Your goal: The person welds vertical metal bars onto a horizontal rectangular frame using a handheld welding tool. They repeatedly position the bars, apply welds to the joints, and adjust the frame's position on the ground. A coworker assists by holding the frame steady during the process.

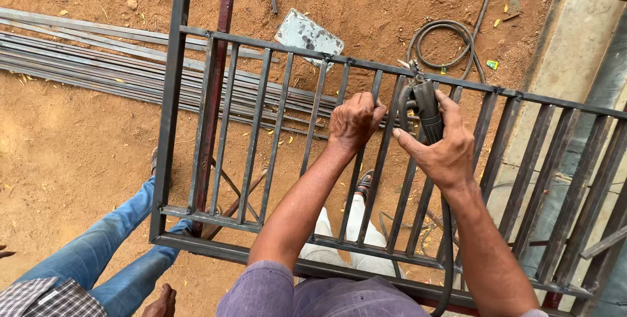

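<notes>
Red-brown dirt filled the head view, with long steel bars (98, 62) lying at ten o'clock, a flat scrap plate (308, 34) at twelve, and a coiled hose (444, 46) at one. Over it stood a steel grille (261, 153), its frame rails running from nine toward three and its upright bars running twelve to six.

The left hand (354, 121) was closed around one upright bar near the top rail, knuckles up. Just beside it, toward three o'clock, the right hand (444, 150) gripped a black electrode holder (426, 109), thumb along its side. The holder's long axis pointed toward twelve, its tip touching or nearly touching the top rail; the exact contact was too small to make out. The right hand was the nearer one to that joint. A black cable (447, 251) dropped from the holder toward six and left the frame at the bottom edge.

At seven o'clock another person's legs in blue jeans (111, 251) stood by the grille's corner, their upper body cut off. The wearer's own feet were half hidden behind the bars.
</notes>
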